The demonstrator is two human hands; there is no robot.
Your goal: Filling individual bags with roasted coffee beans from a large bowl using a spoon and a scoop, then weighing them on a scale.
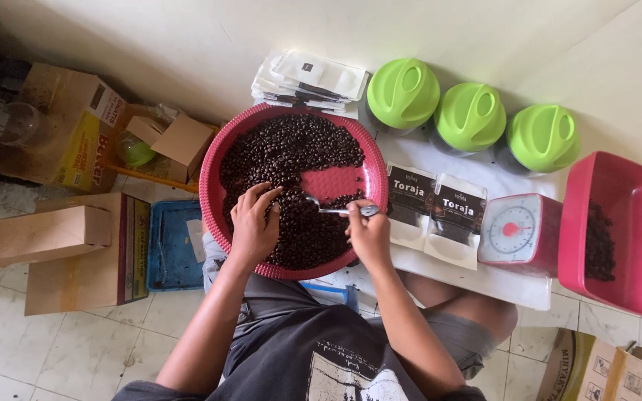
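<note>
A round red tray [217,160] rests on my lap, mostly covered with dark roasted coffee beans [284,148]; one bare red patch shows near its middle right. My left hand [254,223] lies on the beans at the tray's near side, fingers spread and touching them. My right hand [369,234] sits at the tray's right rim and grips a metal spoon [332,210] whose bowl points left into the beans.
Two black-and-white pouches [436,212] lie on a white board beside a small pink kitchen scale [518,230]. A red tub [618,230] with some beans stands right. Three green-lidded jars [469,115] line the wall. Cardboard boxes [46,234] and a blue tray [172,245] lie left.
</note>
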